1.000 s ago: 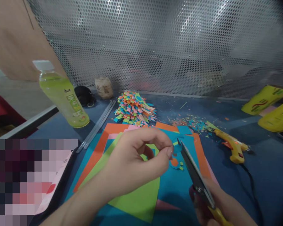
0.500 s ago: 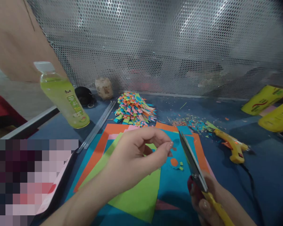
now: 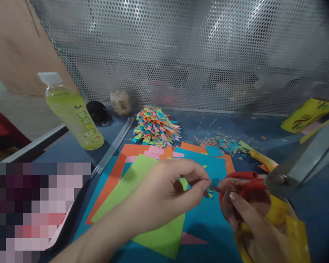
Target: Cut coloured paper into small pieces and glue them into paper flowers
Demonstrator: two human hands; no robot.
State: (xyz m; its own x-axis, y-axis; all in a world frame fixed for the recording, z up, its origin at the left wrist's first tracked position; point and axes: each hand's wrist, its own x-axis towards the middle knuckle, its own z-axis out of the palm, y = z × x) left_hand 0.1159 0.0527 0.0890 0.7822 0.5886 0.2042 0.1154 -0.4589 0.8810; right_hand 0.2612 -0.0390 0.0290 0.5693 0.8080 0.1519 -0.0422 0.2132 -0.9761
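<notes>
Head cam, L to R: near-L corner of the bench is pixelated out, can't read it. Bottle w/ yellow-green drink, white cap, stands by the bench's L edge. Just behind it, a round black object, then a pale wrapped bundle toward the far edge. Clear glue sticks lie slantwise next. Nr far edge, mid-bench, sits a heap of fringed paper pcs, multi-col.

Now the L hand, over the green sheet and blue sheet toward the near edge: thumb & forefinger together, clamped on a small blue paper pc, held up above the blue sheet, btwn the hands. R hand is clamped round the scissors, red/yellow handles, blades angled up & R; its fingertips reach the blue pc, can't tell if touching. Paper scraps lie behind. Yellow glue gun, partly hidden by the scissors, then a yellow packet at the far-R corner.
</notes>
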